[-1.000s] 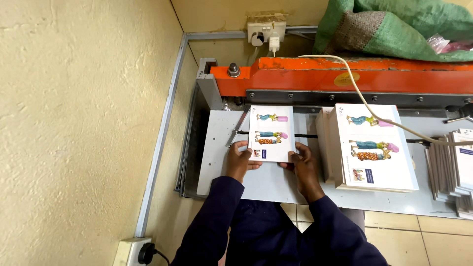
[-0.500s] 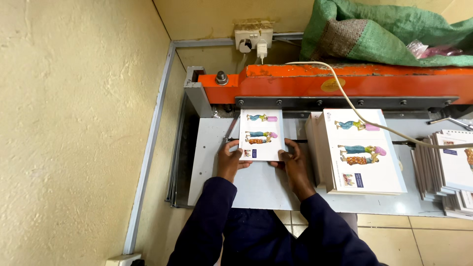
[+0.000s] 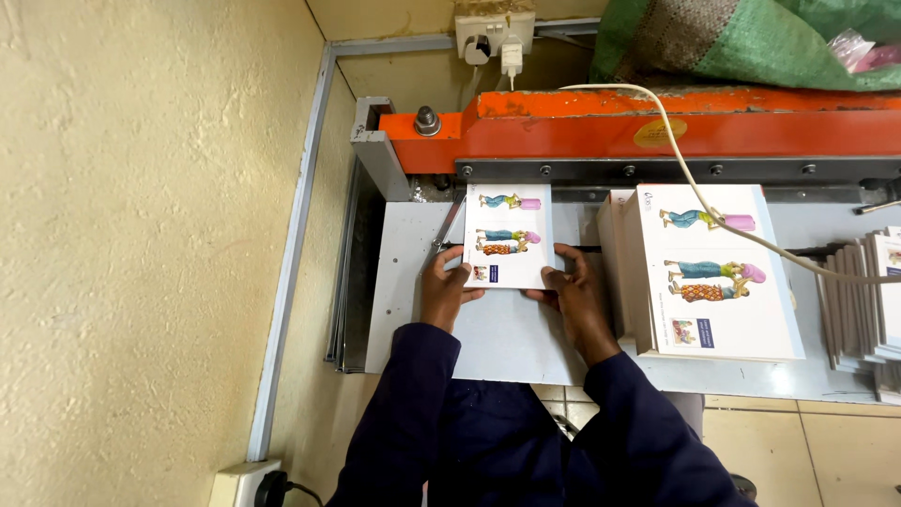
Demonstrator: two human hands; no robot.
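Observation:
A small white booklet (image 3: 507, 235) with coloured figures lies on the grey metal table (image 3: 507, 333) of an orange paper cutter (image 3: 657, 136), its far edge under the cutter's dark bar. My left hand (image 3: 445, 286) grips the booklet's near left corner. My right hand (image 3: 572, 286) holds its near right corner. Both forearms wear dark blue sleeves.
A thick stack of the same printed booklets (image 3: 713, 272) sits to the right on the table, a cream cable (image 3: 699, 197) lying across it. More stacked booklets (image 3: 868, 300) stand at the far right. A green sack (image 3: 751, 42) rests behind the cutter. A yellow wall (image 3: 141, 235) stands at left.
My hands have pushed the small booklet further in, so its far edge now lies under the cutter bar. The camera view has shifted slightly.

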